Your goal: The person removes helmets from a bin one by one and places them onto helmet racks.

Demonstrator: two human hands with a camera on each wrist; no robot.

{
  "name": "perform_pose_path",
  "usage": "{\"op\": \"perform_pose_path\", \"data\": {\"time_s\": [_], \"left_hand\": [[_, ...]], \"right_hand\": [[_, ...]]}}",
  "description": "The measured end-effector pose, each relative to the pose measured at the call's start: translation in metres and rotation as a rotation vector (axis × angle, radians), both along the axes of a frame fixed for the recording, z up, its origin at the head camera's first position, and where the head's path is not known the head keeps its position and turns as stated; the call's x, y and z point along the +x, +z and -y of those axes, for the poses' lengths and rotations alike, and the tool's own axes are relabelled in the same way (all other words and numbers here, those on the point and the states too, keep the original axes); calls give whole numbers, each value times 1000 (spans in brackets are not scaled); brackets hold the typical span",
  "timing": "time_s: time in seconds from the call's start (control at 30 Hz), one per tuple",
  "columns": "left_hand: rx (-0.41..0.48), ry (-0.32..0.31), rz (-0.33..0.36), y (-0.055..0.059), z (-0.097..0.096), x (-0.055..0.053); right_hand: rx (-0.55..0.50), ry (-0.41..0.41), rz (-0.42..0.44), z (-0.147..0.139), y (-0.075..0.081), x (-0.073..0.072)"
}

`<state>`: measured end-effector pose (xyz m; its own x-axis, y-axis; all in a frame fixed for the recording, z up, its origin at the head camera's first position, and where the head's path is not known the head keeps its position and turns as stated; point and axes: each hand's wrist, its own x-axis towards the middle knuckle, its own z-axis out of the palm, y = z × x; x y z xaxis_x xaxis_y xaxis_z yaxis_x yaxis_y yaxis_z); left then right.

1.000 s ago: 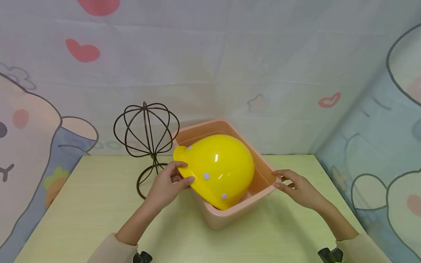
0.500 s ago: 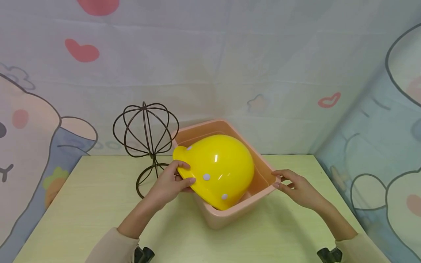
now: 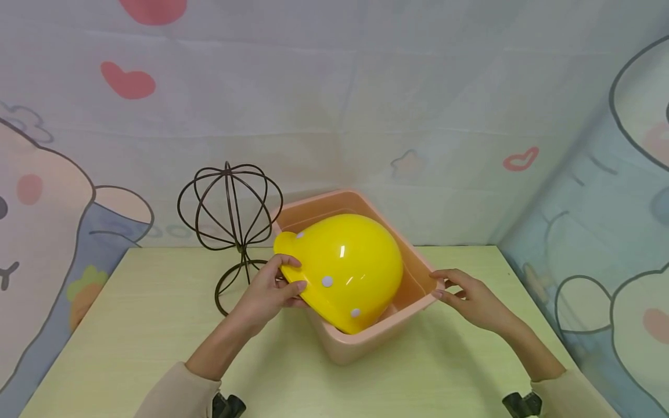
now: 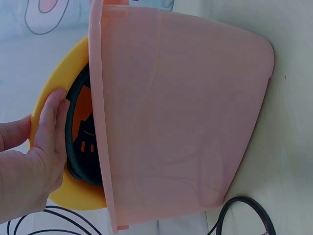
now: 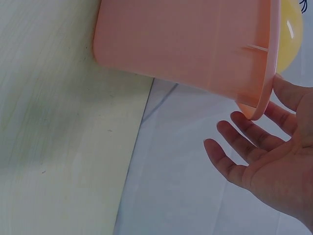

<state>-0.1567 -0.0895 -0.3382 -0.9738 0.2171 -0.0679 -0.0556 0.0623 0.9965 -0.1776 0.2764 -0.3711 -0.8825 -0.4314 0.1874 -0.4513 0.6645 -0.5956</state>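
A glossy yellow hard hat point(image 3: 355, 261) with pale round dots lies tilted in a pink plastic bin point(image 3: 334, 342), its brim over the bin's left rim. My left hand point(image 3: 268, 296) pinches that brim, thumb on top and fingers beneath. From the left wrist view, the hat's dark inner band point(image 4: 80, 161) shows beside the bin wall point(image 4: 186, 107). On the other side, my right hand point(image 3: 473, 299) pinches the bin's right corner between thumb and fingertips. In the right wrist view the thumb of this hand point(image 5: 279, 161) presses the rim while the lower fingers spread away from it.
A dark wire stand point(image 3: 240, 247) with a globe-shaped top stands just left of the bin, close to my left hand. Beneath everything is a pale wooden table point(image 3: 157, 325). A printed cloth point(image 3: 334, 98) hangs behind the table's back edge.
My left hand shifted its hold slightly along the brim. The hat, the bin and my right hand look the same; the whole head view drifted a little.
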Motion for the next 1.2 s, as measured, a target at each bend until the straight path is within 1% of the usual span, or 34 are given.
{"op": "perform_pose_path", "data": {"time_s": [0.37, 0.63, 0.9, 1.2], "left_hand": [[83, 30, 16, 3, -6, 3], [108, 44, 3, 3, -8, 6], [128, 80, -7, 7, -10, 10], [167, 127, -10, 12, -7, 17]], "right_hand": [[-5, 6, -6, -1, -1, -1], [-11, 8, -4, 0, -1, -1], [-3, 5, -11, 0, -1, 0], [-8, 3, -15, 0, -1, 0]]}}
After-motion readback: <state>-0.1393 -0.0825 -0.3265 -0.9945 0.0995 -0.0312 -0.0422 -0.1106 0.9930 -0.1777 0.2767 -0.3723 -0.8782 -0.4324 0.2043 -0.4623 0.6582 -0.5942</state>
